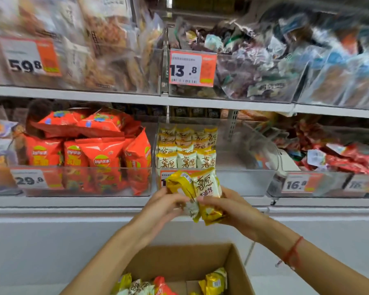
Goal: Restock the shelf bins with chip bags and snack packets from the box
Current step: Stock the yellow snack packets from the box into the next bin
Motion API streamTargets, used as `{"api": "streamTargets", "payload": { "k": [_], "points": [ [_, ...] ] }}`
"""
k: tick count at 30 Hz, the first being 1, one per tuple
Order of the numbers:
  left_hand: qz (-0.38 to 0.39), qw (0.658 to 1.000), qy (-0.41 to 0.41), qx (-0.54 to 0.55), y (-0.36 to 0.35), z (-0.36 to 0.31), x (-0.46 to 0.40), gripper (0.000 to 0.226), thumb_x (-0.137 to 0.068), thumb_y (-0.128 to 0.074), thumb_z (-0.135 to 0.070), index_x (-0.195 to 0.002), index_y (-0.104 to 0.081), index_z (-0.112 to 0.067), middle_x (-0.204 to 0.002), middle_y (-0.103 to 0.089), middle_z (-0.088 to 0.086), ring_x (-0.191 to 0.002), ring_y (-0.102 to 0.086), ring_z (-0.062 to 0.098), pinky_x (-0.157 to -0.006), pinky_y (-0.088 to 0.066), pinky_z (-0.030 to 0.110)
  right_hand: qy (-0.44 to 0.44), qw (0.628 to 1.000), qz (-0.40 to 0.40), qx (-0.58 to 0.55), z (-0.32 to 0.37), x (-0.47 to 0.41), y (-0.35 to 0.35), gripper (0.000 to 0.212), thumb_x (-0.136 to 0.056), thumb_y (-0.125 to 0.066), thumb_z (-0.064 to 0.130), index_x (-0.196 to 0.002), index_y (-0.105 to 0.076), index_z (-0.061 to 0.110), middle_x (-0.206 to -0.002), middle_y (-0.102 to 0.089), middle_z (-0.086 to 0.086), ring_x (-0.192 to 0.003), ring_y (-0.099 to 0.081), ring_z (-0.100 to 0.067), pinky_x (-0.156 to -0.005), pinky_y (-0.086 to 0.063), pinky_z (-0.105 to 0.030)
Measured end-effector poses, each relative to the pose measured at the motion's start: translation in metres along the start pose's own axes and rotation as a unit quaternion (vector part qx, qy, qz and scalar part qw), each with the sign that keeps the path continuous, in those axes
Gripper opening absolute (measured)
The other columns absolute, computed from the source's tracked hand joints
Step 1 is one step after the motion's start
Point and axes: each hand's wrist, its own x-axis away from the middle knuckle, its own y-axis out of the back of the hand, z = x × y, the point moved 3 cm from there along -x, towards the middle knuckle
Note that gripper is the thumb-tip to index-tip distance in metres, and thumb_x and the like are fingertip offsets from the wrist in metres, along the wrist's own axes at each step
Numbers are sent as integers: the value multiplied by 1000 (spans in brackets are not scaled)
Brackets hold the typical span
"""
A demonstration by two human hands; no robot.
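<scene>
While we hold the yellow-and-white foil snack packets (197, 192) before the clear plastic shelf bin (217, 177), left hand (164, 206) and right hand (232, 206) both pinching their lower ends, one could slip back into the cardboard box (241, 271).

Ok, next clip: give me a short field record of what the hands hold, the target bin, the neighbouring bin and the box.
held: yellow-and-white snack packets, in front of the bin
left hand: grip on packets' lower left
right hand: grip on packets' right side
target bin: clear plastic bin, matching packets stacked at left, right part bare
neighbour bin: red chip bags, to the left
box: open cardboard box below, some packets inside
</scene>
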Motion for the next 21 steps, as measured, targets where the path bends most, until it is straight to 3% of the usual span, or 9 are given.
{"api": "streamTargets", "payload": {
  "k": [2,5,9,11,13,14,16,19,21],
  "points": [
    [24,997,-37,-61,-1,-11,-4,39,-81,-70,-8,-118,-60,-11,-114,-70,4,-106,-66,16,-93,-49,30,1,1000,18,-7,13,2,9,48,-73,-74,30,-117,-61,14,-106,-72,-5,-98,-68,-24,-78,-54,-31],
    [46,988,-88,-119,-7,-30,-13,44,-77,-74,-33,-118,-64,-21,-117,-68,-4,-111,-63,13,-101,-44,34,21,999,38,-19,31,2,24,46,-74,-70,30,-116,-63,15,-107,-72,-6,-98,-68,-23,-79,-55,-31],
    [-20,969,-156,-192,-21,-60,-29,66,-60,-80,-51,-120,-59,-32,-116,-66,-14,-111,-58,4,-99,-44,29,44,998,13,-43,45,-9,47,42,-73,-70,30,-108,-66,9,-97,-73,-6,-84,-69,-18,-81,-54,-32],
    [-82,967,-176,-163,-21,-73,-41,75,-54,-86,-50,-118,-55,-26,-111,-67,-10,-105,-62,5,-90,-47,25,65,996,-24,-63,51,-20,66,39,-71,-72,33,-99,-64,8,-81,-71,-3,-72,-66,-17,-86,-52,-34],
    [-128,963,-176,-160,-19,-85,-57,80,-50,-87,-50,-116,-50,-22,-106,-67,-8,-97,-65,6,-81,-49,23,90,991,-62,-78,59,-36,84,52,-66,-77,37,-104,-61,5,-83,-70,-6,-76,-67,-18,-88,-50,-36],
    [-142,959,-166,-182,-20,-90,-65,85,-50,-86,-54,-118,-47,-22,-108,-66,-8,-97,-64,6,-83,-50,26,94,990,-81,-70,62,-44,91,55,-67,-78,38,-107,-62,5,-93,-72,-8,-85,-68,-20,-90,-49,-35],
    [-152,949,-143,-236,-22,-94,-81,85,-56,-82,-59,-122,-42,-22,-113,-61,-8,-103,-60,9,-95,-47,33,97,986,-134,-28,67,-65,105,41,-75,-75,35,-107,-66,11,-101,-72,-5,-92,-67,-19,-84,-50,-28],
    [-135,938,-146,-286,-27,-90,-104,65,-75,-70,-52,-125,-41,-20,-118,-54,-8,-114,-52,14,-101,-40,35,83,977,-196,25,66,-104,129,30,-80,-73,30,-103,-67,10,-88,-72,-2,-76,-67,-13,-60,-50,-18],
    [-137,933,-152,-296,-24,-84,-117,79,-77,-66,-56,-136,-31,-16,-133,-47,-3,-126,-45,18,-107,-36,41,69,970,-224,66,59,-131,143,36,-76,-76,35,-103,-65,12,-94,-70,-4,-84,-67,-16,-70,-54,-25]
  ]
}}
